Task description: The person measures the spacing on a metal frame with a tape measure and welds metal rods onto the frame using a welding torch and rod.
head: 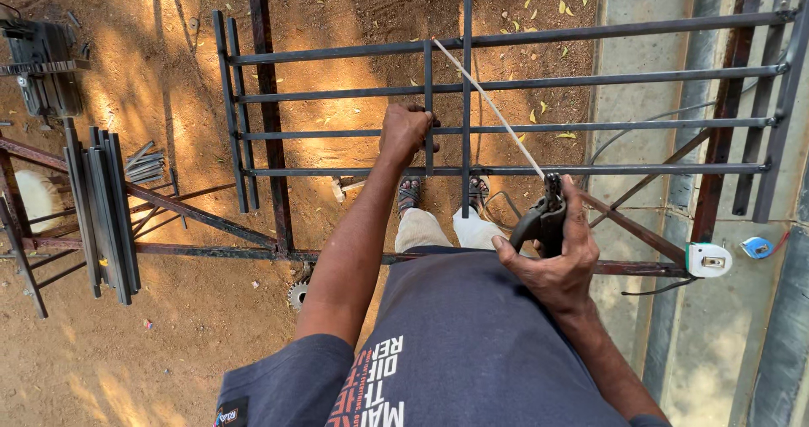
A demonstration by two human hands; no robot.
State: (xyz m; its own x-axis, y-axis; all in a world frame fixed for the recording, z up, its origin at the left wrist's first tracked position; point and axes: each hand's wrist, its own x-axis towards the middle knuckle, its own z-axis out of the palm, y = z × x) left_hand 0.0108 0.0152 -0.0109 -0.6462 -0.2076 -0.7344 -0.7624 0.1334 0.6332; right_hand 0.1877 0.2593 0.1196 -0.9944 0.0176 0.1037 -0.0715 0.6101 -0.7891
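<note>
- Gripping a welding electrode holder (543, 221) in the right hand (552, 258), fingers curled tight round its dark handle, thumb over the top.
- Thin white welding rod (489, 107) sticks out of the holder and slants up-left across the bars, tip near the upper rail.
- Left hand (406, 132) is closed in a fist on a short upright bar (429, 107) of the metal grille (590, 77), fingers wrapped round it.
- Grille lies flat on a rusty steel frame (278, 183), right in front of the person, over their sandalled feet.
- Off to the right, a white tape measure (709, 259) sits on the frame, a blue one (757, 247) just beside it.
- Far left there's a bundle of dark steel strips (101, 208) on the frame, reddish dirt ground (168, 326) underneath it all.
</note>
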